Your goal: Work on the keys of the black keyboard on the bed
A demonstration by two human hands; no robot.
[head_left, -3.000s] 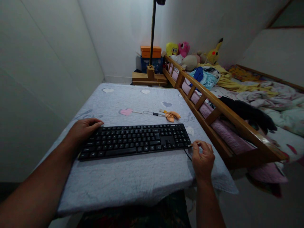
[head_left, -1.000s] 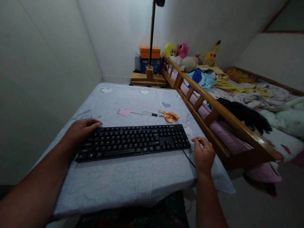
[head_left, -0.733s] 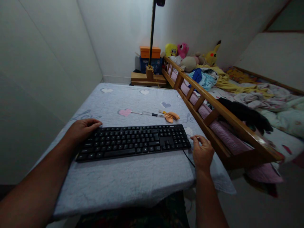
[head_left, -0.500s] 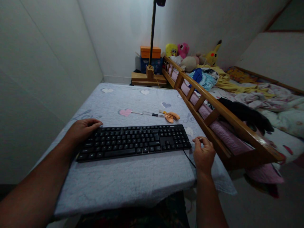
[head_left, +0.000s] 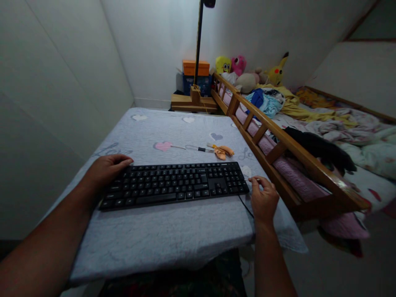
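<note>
At the centre of the frame, the black keyboard lies on the table, left hand resting on its end, while the right hand pinches a thin stick that could slip or bend if pushed too hard.

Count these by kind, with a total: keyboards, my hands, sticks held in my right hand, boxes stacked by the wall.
Keyboard: 1
Hands, left hand and right hand: 2
Thin stick in the right hand: 1
Boxes, orange box and blue box: 2
Total: 6
</note>
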